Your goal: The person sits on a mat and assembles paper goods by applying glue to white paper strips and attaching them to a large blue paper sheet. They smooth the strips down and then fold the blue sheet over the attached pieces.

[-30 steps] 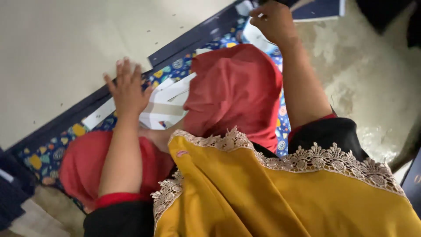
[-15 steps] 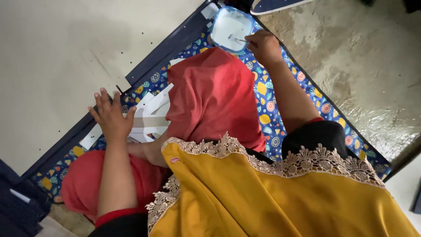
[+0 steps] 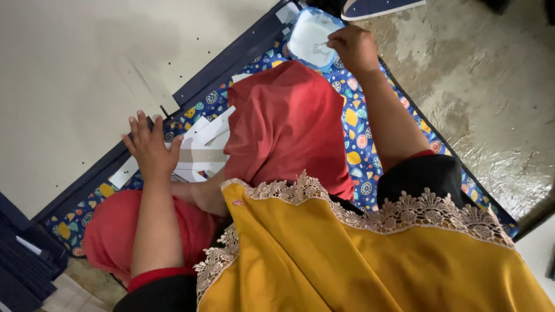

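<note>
Your right hand [image 3: 356, 49] pinches a thin stick over the tub [image 3: 309, 37] of white paste at the mat's [image 3: 358, 136] far end. Your left hand [image 3: 151, 151], fingers spread, presses the paper pieces [image 3: 202, 151]. Lean harder and that tub could tip, spilling paste onto the mat.

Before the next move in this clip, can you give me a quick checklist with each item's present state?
1. Left hand flat on the white paper pieces, pinning them: ok.
2. Right hand at the blue container of white paste, gripping a thin applicator: ok.
3. Applicator tip loaded with paste: cannot tell, too small.
4. Container upright on the patterned mat, nothing spilled beside it: ok.
5. Paper pieces neatly aligned: not ok, they overlap at angles.
6. Red fabric over the knees clear of the paper: not ok, it covers their right edge.
</note>
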